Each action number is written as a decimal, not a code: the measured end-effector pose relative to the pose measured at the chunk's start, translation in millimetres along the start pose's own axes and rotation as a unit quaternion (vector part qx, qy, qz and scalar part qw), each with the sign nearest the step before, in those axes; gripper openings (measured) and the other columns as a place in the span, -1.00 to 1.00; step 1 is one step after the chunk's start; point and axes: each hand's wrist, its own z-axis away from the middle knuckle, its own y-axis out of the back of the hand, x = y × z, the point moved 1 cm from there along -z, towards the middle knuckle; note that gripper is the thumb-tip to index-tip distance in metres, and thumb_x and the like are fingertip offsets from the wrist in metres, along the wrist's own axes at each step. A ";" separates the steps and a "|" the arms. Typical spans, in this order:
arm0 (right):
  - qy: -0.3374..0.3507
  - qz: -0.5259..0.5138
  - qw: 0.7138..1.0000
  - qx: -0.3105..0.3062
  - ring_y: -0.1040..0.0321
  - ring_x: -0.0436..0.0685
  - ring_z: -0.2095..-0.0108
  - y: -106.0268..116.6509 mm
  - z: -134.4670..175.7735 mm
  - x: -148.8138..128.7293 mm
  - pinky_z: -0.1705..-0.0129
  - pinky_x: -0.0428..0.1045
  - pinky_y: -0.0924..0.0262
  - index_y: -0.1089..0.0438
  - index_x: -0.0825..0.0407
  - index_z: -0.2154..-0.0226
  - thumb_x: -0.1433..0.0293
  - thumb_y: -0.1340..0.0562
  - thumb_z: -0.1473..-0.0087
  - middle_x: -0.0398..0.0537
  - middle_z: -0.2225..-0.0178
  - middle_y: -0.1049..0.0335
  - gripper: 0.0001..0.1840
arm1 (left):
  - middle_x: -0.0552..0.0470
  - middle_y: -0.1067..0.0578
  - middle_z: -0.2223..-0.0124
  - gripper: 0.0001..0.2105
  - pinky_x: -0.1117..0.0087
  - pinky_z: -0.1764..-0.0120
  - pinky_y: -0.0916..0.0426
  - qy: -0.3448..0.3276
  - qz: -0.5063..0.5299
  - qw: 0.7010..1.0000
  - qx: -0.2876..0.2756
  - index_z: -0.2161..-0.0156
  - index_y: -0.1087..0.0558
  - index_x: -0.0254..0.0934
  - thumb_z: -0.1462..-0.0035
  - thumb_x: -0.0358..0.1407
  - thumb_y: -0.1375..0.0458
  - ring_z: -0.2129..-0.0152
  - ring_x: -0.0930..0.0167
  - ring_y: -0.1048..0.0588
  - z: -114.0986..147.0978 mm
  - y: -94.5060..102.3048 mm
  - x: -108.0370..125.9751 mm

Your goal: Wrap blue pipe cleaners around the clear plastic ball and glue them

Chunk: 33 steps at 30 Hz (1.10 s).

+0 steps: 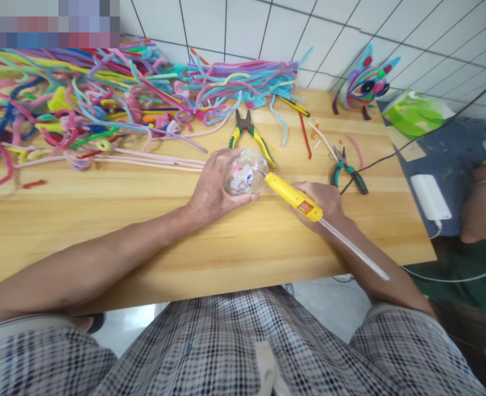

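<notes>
Near the middle of the table my left hand is closed around a clear, rounded piece with white and coloured bits in or on it; I cannot make out exactly what it is. My right hand grips a yellow hot glue gun, whose metal nozzle points left and meets the right side of the clear piece. A long translucent glue stick sticks out of the gun's back end. Just behind the clear piece lie yellow-and-green cutting pliers, jaws pointing away.
Pipe cleaners in many colours heap at the back left, with a bundle by the tiled wall. Green-handled pliers and a black cable lie right. A colourful animal head stands behind. Another person's arm shows beside a white power bank.
</notes>
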 end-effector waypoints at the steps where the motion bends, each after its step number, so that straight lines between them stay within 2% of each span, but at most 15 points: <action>1: 0.000 -0.003 1.000 -0.003 -0.62 0.17 0.40 0.3 -0.3 -0.5 0.33 0.03 -0.44 -0.58 -0.03 -0.02 0.36 -0.29 -0.38 -0.08 0.34 -0.71 -0.79 | -0.22 -0.48 -0.36 -0.07 -0.15 -0.39 -0.43 -0.003 0.003 1.000 0.003 -0.46 -0.18 -0.05 -0.17 0.16 -0.51 -0.33 -0.02 -0.50 0.1 0.0 -0.2; 5: -0.022 0.000 0.999 0.023 -0.60 0.18 0.45 -1.7 0.6 -2.3 0.38 0.05 -0.43 -0.57 -0.07 0.04 0.36 -0.25 -0.38 -0.09 0.38 -0.69 -0.82 | -0.21 -0.48 -0.34 -0.10 -0.17 -0.36 -0.46 -0.009 0.009 1.000 0.019 -0.46 -0.20 0.00 -0.18 0.18 -0.49 -0.30 -0.01 -0.52 0.5 -1.2 -1.6; 11: -0.014 0.008 1.000 -0.007 -0.64 0.18 0.42 1.1 -2.7 -5.4 0.35 0.04 -0.49 -0.55 -0.06 0.02 0.38 -0.26 -0.37 -0.08 0.34 -0.71 -0.81 | -0.22 -0.49 -0.35 -0.08 -0.23 -0.37 -0.44 -0.003 0.012 1.000 0.015 -0.45 -0.20 -0.01 -0.15 0.18 -0.51 -0.32 -0.05 -0.51 1.0 -2.8 -3.3; 16: -0.029 0.038 0.999 0.010 -0.61 0.18 0.45 -4.2 1.0 -3.3 0.38 0.04 -0.45 -0.58 -0.03 0.09 0.31 -0.21 -0.38 -0.05 0.39 -0.69 -0.77 | -0.22 -0.48 -0.35 -0.11 -0.25 -0.38 -0.45 0.002 0.010 1.000 0.013 -0.45 -0.20 0.03 -0.18 0.18 -0.49 -0.32 -0.04 -0.51 1.4 -2.1 -2.2; 20: -0.027 0.024 0.999 0.033 -0.59 0.17 0.47 -10.0 6.0 -0.7 0.38 0.03 -0.42 -0.58 -0.03 0.07 0.30 -0.22 -0.37 -0.06 0.39 -0.68 -0.77 | -0.23 -0.49 -0.34 -0.11 -0.25 -0.38 -0.44 -0.001 0.014 1.000 0.017 -0.45 -0.21 -0.01 -0.18 0.18 -0.49 -0.32 -0.05 -0.51 1.5 -2.7 -2.5; 33: -0.077 0.013 0.997 -0.021 -0.61 0.21 0.42 -10.3 9.9 2.8 0.32 0.06 -0.46 -0.61 -0.05 0.06 0.15 -0.20 -0.41 -0.02 0.38 -0.68 -0.68 | -0.21 -0.48 -0.35 -0.11 -0.23 -0.38 -0.44 0.001 0.023 0.999 0.025 -0.43 -0.23 0.02 -0.15 0.20 -0.50 -0.33 -0.04 -0.51 1.1 -4.0 -2.8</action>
